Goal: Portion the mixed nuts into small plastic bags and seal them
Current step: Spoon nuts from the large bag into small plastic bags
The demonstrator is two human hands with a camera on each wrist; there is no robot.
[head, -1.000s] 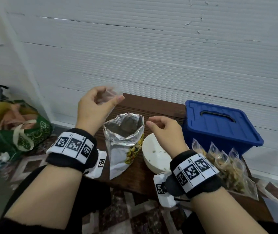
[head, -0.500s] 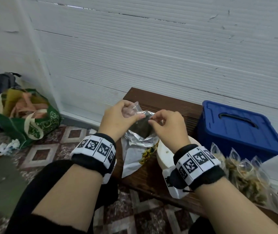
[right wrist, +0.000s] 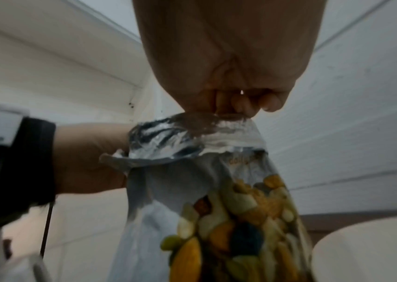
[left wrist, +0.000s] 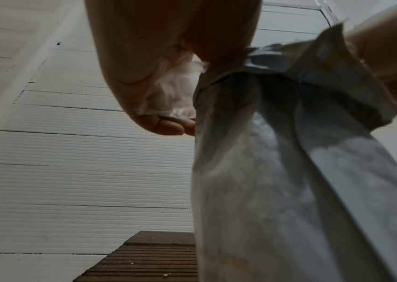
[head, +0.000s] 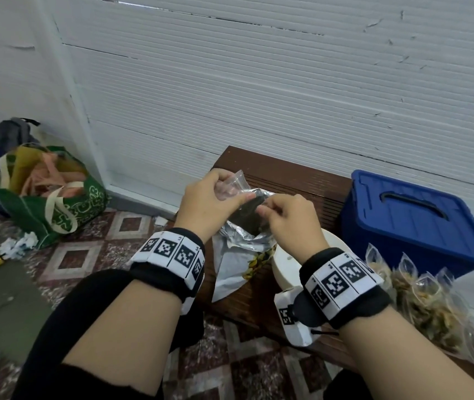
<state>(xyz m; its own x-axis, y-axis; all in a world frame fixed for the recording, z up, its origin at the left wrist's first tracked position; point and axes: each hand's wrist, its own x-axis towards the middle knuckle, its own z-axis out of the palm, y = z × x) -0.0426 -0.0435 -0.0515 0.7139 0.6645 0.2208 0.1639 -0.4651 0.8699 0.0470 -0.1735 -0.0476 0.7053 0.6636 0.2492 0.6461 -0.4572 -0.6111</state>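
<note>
An open foil bag of mixed nuts (head: pixel 238 241) stands on the brown bench (head: pixel 293 180). Just above its mouth my left hand (head: pixel 234 192) holds a small clear plastic bag (head: pixel 237 181), crumpled between thumb and fingers. My right hand (head: pixel 263 210) pinches the opposite edge of that small bag. In the left wrist view the clear bag (left wrist: pixel 175 91) is bunched in my left hand (left wrist: pixel 168 122) beside the foil bag (left wrist: pixel 289 171). The right wrist view shows my right hand (right wrist: pixel 240 106) on the clear plastic (right wrist: pixel 192 137) over the nut bag (right wrist: pixel 228 219).
A white bowl (head: pixel 285 269) sits just right of the foil bag. A blue lidded box (head: pixel 408 223) stands at the back right. Several filled small bags (head: pixel 426 295) lie in front of the box. A green shopping bag (head: pixel 57 209) is on the tiled floor at left.
My hands were apart, the left raised with the small bag. They have come together above the foil bag's mouth, and the right hand has taken the small bag's edge.
</note>
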